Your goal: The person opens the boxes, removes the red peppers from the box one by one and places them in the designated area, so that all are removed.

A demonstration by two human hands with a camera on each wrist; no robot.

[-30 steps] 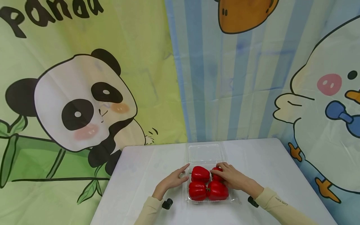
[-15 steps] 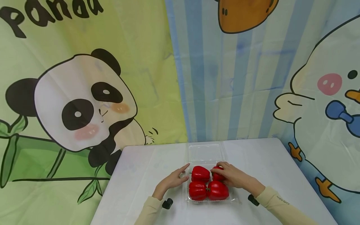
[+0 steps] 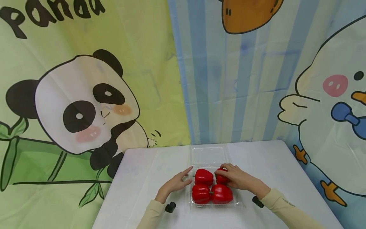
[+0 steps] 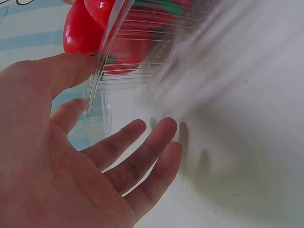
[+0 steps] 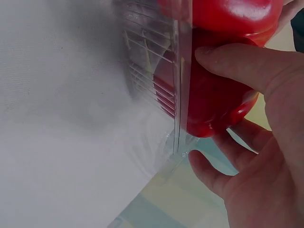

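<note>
Several red bell peppers fill a clear plastic box on the table, its lid (image 3: pixel 208 156) folded back behind it. My right hand (image 3: pixel 240 178) grips the back right bell pepper (image 3: pixel 221 179) from above; in the right wrist view the thumb lies against the near side of this bell pepper (image 5: pixel 223 95), the fingers round its far side. At the box's left edge is my left hand (image 3: pixel 175 185), thumb and index finger spread along the rim. In the left wrist view they touch the box rim (image 4: pixel 102 71), while the other fingers extend loosely over the table.
The white table (image 3: pixel 148 165) reaches out on both sides of the box. Behind it hangs a printed cloth backdrop (image 3: pixel 154 79) with cartoon animals. A black wrist camera (image 3: pixel 170 207) sits below the left hand, another black camera (image 3: pixel 258 202) below the right.
The back right bell pepper has shifted very slightly right in my right hand's grip, and that hand has risen a little in view. My left hand has stayed at the rim.
</note>
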